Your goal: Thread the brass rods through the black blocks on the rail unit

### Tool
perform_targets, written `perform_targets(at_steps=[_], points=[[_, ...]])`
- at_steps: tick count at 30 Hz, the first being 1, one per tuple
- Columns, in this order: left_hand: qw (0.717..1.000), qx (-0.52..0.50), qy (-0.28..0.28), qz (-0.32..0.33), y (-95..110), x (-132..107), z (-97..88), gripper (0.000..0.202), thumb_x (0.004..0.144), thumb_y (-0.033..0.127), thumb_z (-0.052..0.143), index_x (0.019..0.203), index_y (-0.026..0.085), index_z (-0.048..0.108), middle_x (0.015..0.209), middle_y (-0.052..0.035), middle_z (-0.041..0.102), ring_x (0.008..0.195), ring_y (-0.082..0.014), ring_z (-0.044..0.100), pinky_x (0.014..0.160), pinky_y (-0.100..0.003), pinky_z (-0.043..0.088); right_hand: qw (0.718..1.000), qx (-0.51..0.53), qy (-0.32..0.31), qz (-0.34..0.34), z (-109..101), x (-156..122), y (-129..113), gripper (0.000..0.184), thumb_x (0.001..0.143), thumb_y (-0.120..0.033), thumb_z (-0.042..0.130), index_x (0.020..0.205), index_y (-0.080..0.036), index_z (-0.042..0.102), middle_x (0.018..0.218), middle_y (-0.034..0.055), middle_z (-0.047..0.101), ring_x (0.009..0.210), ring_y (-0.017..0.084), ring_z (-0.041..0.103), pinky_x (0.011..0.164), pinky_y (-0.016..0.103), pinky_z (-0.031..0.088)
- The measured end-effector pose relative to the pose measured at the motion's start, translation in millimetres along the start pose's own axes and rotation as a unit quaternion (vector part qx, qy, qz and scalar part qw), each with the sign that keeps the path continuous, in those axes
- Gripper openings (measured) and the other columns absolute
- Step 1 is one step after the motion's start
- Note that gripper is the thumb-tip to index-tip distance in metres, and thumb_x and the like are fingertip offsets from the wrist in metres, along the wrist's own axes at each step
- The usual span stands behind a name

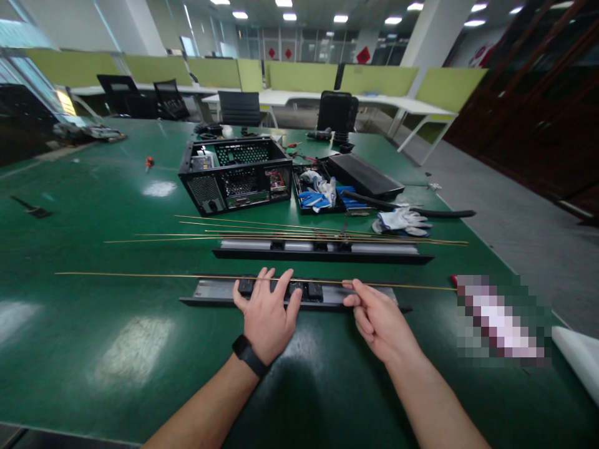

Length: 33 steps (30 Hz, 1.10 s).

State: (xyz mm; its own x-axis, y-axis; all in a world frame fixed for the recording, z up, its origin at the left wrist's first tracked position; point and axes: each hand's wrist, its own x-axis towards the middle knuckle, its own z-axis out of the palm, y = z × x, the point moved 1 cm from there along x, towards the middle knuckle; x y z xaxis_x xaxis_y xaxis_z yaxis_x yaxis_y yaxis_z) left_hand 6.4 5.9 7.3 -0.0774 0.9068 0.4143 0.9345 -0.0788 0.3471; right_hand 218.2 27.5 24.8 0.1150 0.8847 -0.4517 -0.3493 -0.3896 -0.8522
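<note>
A long thin brass-coloured rod (131, 274) lies lengthwise along a metal rail (210, 291) with a black front edge. Black blocks (314, 291) sit in the middle of the rail. My left hand (269, 312), a black watch on its wrist, rests over the rail and rod with its fingers spread, touching the blocks. My right hand (374, 315) is at the rail's right part, fingers curled and fingertips closed at the rod. Just behind lies a second similar rail (322, 254), with several more thin brass rods (154, 235) across it.
On the green table (84, 355) stand an open black computer case (234, 178) and a tray with blue-and-white gloves (318, 190). A black panel (365, 174), more gloves (402, 221) and a black tube (440, 214) lie right of it. A pixelated patch covers something at right.
</note>
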Motion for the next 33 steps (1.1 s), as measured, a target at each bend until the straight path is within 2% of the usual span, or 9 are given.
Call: perform_targets(at_steps=[4,11,15,21,26,33], points=[[1.0,0.0,0.002,0.001,0,0,0.6,0.039,0.104,0.044,0.051,0.138,0.032,0.065,0.143,-0.0157,0.066,0.142,-0.0347,0.053,0.12,-0.073,0.008,1.0,0.006,0.008,0.002,-6,0,-5,0.024,0.094,-0.031,0.069,0.103,-0.009,0.072,0.073,0.0056,0.07,0.029,0.003,0.031,0.024,0.016,0.02],[1.0,-0.006,0.001,-0.004,-1,0,1.1,0.039,0.104,0.044,0.051,0.138,0.033,0.065,0.143,-0.0147,0.066,0.142,-0.0343,0.053,0.121,-0.073,0.007,0.995,0.047,0.088,0.015,-42,2,-29,0.013,0.096,-0.021,0.063,0.096,-0.011,0.07,0.071,0.0021,0.068,0.029,0.002,0.029,0.022,0.015,0.019],[1.0,-0.007,0.001,-0.007,-1,0,1.3,0.039,0.103,0.044,0.052,0.138,0.033,0.065,0.142,-0.0144,0.067,0.142,-0.0345,0.053,0.121,-0.072,0.007,0.994,0.042,0.104,0.011,-54,1,-34,0.013,0.098,-0.019,0.06,0.094,-0.011,0.07,0.07,0.0015,0.067,0.028,0.002,0.028,0.021,0.014,0.019],[1.0,-0.006,-0.001,-0.007,0,0,0.5,0.039,0.103,0.043,0.051,0.138,0.032,0.066,0.143,-0.0149,0.066,0.142,-0.0346,0.053,0.121,-0.072,0.007,0.994,0.034,0.108,-0.009,-46,-1,-31,0.013,0.098,-0.02,0.061,0.097,-0.01,0.07,0.075,0.0042,0.071,0.029,0.002,0.03,0.022,0.015,0.019],[1.0,-0.006,-0.005,-0.007,1,0,0.7,0.039,0.104,0.044,0.049,0.138,0.032,0.064,0.144,-0.0151,0.065,0.143,-0.0335,0.052,0.121,-0.072,0.006,0.997,0.014,0.078,-0.015,-33,1,-24,0.016,0.097,-0.024,0.064,0.099,-0.009,0.069,0.086,0.011,0.076,0.03,0.002,0.031,0.023,0.015,0.019],[1.0,-0.005,-0.02,0.006,-4,-1,-0.5,0.041,0.104,0.044,0.051,0.142,0.032,0.06,0.147,-0.0148,0.063,0.145,-0.0333,0.051,0.121,-0.072,0.007,0.998,0.009,0.053,-0.024,-28,2,-16,0.019,0.091,-0.03,0.071,0.098,-0.012,0.07,0.09,0.0124,0.078,0.03,0.002,0.032,0.024,0.015,0.02]])
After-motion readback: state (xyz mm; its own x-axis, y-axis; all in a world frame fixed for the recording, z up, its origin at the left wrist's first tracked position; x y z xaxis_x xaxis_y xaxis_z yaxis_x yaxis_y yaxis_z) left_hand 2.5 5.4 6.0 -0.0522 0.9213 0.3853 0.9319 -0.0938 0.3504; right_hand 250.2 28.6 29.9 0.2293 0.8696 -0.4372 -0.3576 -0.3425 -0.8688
